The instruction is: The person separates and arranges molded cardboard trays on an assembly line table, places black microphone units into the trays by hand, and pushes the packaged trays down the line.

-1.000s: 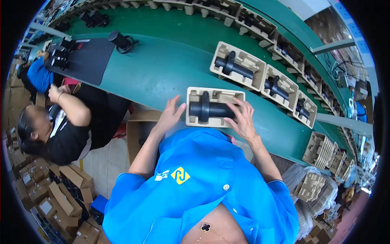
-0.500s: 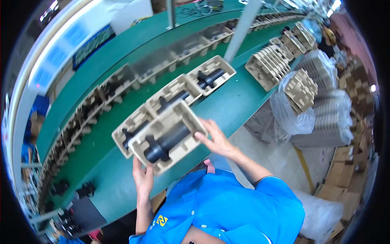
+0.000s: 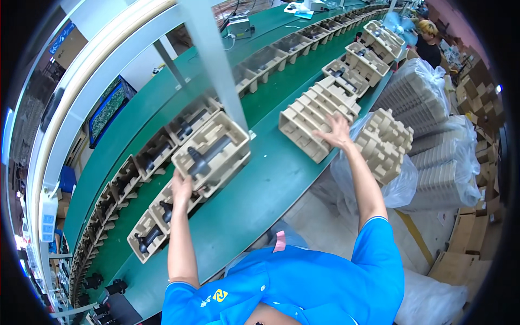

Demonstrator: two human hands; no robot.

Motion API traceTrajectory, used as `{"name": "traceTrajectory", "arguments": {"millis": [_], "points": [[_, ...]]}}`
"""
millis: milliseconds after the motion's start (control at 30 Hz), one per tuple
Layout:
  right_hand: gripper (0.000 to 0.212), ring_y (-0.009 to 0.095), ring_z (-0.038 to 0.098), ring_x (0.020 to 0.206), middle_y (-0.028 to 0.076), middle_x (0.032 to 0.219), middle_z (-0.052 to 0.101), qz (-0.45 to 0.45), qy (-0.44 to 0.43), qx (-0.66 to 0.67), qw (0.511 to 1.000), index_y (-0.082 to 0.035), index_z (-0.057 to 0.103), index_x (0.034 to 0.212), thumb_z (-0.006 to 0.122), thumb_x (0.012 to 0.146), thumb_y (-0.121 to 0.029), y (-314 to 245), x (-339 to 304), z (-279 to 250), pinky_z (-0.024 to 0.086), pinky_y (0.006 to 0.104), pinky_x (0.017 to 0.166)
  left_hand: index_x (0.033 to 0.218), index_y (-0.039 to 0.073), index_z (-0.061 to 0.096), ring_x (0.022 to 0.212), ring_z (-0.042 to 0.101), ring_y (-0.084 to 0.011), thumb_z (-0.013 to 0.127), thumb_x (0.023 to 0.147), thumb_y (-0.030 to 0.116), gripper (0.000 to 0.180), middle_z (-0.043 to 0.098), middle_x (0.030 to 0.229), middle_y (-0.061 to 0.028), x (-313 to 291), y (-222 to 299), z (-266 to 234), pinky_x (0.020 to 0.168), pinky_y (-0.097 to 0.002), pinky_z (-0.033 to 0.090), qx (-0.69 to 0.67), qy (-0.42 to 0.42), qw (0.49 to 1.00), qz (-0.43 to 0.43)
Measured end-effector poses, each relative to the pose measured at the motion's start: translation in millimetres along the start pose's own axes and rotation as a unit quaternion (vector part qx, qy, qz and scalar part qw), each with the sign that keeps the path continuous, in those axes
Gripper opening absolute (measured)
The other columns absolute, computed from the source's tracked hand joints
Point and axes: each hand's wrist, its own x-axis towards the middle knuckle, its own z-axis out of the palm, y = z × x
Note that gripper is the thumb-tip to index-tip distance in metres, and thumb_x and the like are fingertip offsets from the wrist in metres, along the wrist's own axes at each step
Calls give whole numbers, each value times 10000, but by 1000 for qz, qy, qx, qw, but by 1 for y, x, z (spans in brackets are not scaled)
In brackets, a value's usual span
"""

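Note:
A beige moulded-pulp tray (image 3: 238, 142) with a black cylindrical part (image 3: 208, 155) in it sits at the far end of a row of similar trays, apparently stacked on one of them. My left hand (image 3: 181, 189) grips its near left corner, fingers partly hidden by the rim. To the right, a leaning stack of nested pulp trays (image 3: 300, 130) stands on the green bench. My right hand (image 3: 339, 131) rests on that stack's near right side with thumb and fingers apart. Two more trays (image 3: 145, 236) with black parts lie below my left hand.
A green conveyor (image 3: 271, 92) carries a curved line of loaded trays behind the bench. A grey metal post (image 3: 216, 70) rises beside the held tray. Bagged tray stacks (image 3: 433, 151) stand at right, with an opened bag of trays (image 3: 387, 143) nearer. Another person (image 3: 429, 46) is at far right.
The loaded tray has moved from in front of me up and away onto the row. My right hand has left it and reached right to the tray stack; my left hand stays on it.

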Motion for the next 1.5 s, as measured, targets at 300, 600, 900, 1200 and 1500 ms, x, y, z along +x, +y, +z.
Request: {"name": "traceTrajectory", "arguments": {"millis": [300,600,900,1200,1500], "points": [[892,417,224,1351,266,1447,269,-30,-33,-6,999,-102,462,1369,700,666,-597,-8,-19,14,202,560,1074,1427,36,298,1137,521,-264,474,981,359,578,374,1409,-183,-59,21,47,737,-292,538,-11,263,965,-14],[457,322,502,1173,184,1236,541,-197,-272,256,907,-50,635,1162,694,825,-354,-81,-129,-27,397,409,985,1404,18,301,1155,533,-303,457,969,475,649,454,1323,-187,-187,-15,171,828,-414,543,-193,-62,965,-164],[942,343,461,1219,184,1406,424,128,-219,333,908,-10,352,1423,460,830,-733,45,-23,53,370,473,1004,1431,-54,131,1309,333,-446,435,926,284,679,296,1395,-365,-149,9,165,1109,-453,252,36,-59,985,-158],[990,355,271,1366,192,1505,212,177,-362,428,809,-68,243,1468,548,782,-713,-91,-176,102,295,599,1025,1307,46,354,967,572,-516,380,971,314,430,603,1018,-343,-223,-81,-5,866,-572,438,33,204,952,-224],[643,226,440,1257,105,1314,511,167,-459,398,776,12,430,1348,692,851,-300,-239,-265,138,314,379,1057,1326,65,365,938,576,-514,463,947,393,511,615,992,-326,-303,-130,-128,820,-556,469,63,274,943,-176]]}}
